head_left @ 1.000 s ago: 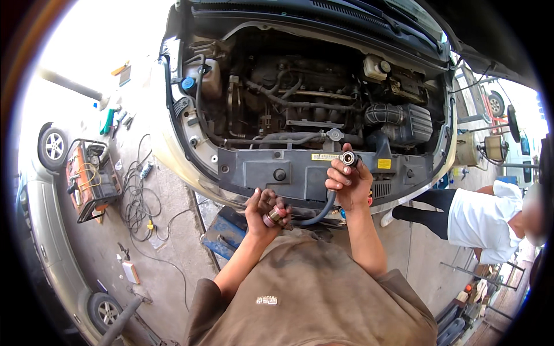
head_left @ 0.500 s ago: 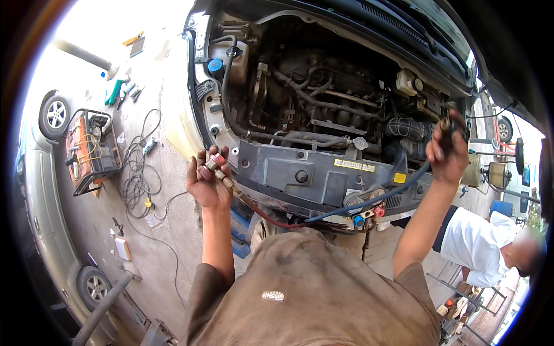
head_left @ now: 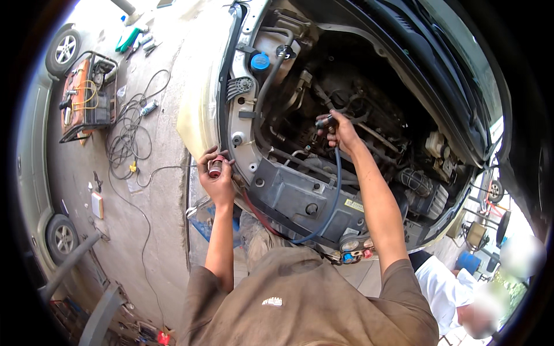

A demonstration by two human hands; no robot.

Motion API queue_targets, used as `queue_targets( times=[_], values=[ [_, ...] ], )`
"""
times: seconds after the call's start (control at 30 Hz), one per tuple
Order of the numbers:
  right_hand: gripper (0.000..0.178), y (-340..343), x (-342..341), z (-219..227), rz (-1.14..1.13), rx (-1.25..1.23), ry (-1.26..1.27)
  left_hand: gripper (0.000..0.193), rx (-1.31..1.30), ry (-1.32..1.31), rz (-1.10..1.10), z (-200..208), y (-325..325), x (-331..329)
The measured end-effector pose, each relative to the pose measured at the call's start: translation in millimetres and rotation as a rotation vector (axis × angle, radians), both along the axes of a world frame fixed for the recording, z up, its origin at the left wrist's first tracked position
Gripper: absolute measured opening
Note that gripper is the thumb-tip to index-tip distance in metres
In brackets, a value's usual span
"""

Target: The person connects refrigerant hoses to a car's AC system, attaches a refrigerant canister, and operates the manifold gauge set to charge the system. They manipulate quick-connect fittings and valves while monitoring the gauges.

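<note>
My left hand [head_left: 214, 180] grips a red-ended quick coupler [head_left: 217, 167] beside the headlamp, with the red hose [head_left: 258, 211] leading off it. Over the engine bay [head_left: 340, 86], my right hand [head_left: 341, 134] is closed on a dark coupler [head_left: 326, 122], its fingers covering part of it. From there the blue hose [head_left: 336, 190] drops across the grey front panel [head_left: 283, 190]. Both hoses run toward a gauge set [head_left: 350, 247] with blue and red knobs at the car's front edge. Metal pipes [head_left: 299, 92] and rubber hoses lie left of my right hand.
A blue-capped reservoir [head_left: 260, 61] sits at the bay's left side. The raised hood [head_left: 528, 132] stands at right. A cable coil [head_left: 130, 132] and an orange machine in a black frame [head_left: 89, 95] lie on the left floor. A person in white [head_left: 438, 291] is at lower right.
My right hand has swung left from the bay's right side to over its middle-left, bringing the coupler and blue hose along. My left hand keeps its coupler. The view has shifted and turned.
</note>
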State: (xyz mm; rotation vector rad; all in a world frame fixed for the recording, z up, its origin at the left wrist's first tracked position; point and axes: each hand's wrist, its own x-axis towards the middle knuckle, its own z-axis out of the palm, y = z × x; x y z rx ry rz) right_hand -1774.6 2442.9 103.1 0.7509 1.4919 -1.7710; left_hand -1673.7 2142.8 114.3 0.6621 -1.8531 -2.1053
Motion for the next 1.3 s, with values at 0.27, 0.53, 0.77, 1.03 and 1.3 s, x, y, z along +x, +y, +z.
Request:
queue_targets(
  times=[0.27,0.53,0.77,1.03,1.3],
  values=[
    [0.036,-53.6,-59.2,-8.6,0.073,0.17,0.304,0.018,-0.46,0.303,-0.019,-31.2,-6.2,-3.6],
    [0.037,-60.8,-65.1,-18.8,-0.145,0.428,0.463,0.022,-0.39,0.332,0.018,-32.4,-9.0,-4.5],
    [0.038,-61.3,-82.1,-16.4,0.174,0.529,0.369,0.021,-0.335,0.325,0.04,-36.8,-9.0,-5.5],
    [0.03,-67.9,-111.4,-4.4,0.308,0.37,-0.065,0.019,-0.402,0.363,-0.041,-41.6,-12.9,-4.0],
    [0.028,-70.3,-120.5,-19.8,0.358,0.422,-0.067,0.019,-0.491,0.35,-0.016,-26.1,-13.1,-8.8]
  ],
)
